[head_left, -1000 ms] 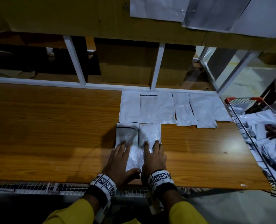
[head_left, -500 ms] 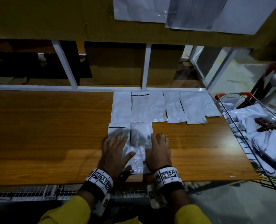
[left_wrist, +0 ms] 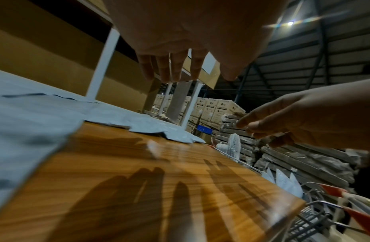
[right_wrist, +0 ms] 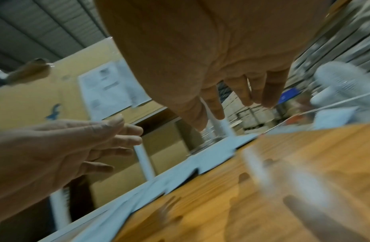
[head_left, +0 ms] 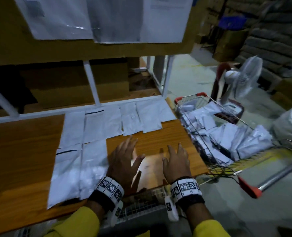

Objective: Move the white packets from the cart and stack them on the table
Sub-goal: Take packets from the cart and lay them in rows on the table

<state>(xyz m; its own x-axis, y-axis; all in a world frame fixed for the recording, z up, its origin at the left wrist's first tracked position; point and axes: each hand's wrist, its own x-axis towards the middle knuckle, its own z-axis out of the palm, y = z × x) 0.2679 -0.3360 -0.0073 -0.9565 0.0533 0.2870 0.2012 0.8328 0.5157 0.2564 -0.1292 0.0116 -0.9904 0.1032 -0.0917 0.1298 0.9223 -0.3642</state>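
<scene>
Several white packets (head_left: pixel 117 120) lie in a row along the back of the wooden table (head_left: pixel 22 151). Two more packets (head_left: pixel 78 171) lie side by side at the front left. My left hand (head_left: pixel 124 158) and right hand (head_left: pixel 176 159) hover palm down over bare wood to the right of them, fingers spread, holding nothing. The wire cart (head_left: pixel 189 98) stands against the table's right end with a heap of white packets (head_left: pixel 236 139) inside. In the left wrist view the left hand (left_wrist: pixel 175 65) is above the tabletop (left_wrist: pixel 159 188). The right wrist view shows the right hand (right_wrist: pixel 231 91) empty too.
A shelf with white posts and cardboard boxes (head_left: pixel 73 82) rises behind the table, and papers (head_left: pixel 107 17) hang on its upper board. A white fan (head_left: pixel 244 79) and a white sack (head_left: pixel 290 122) stand beyond the cart. The cart's red-tipped handle (head_left: pixel 254 189) juts out at the near right.
Both hands have lifted off the two front packets and moved right over the bare wood. The view has swung right toward the cart.
</scene>
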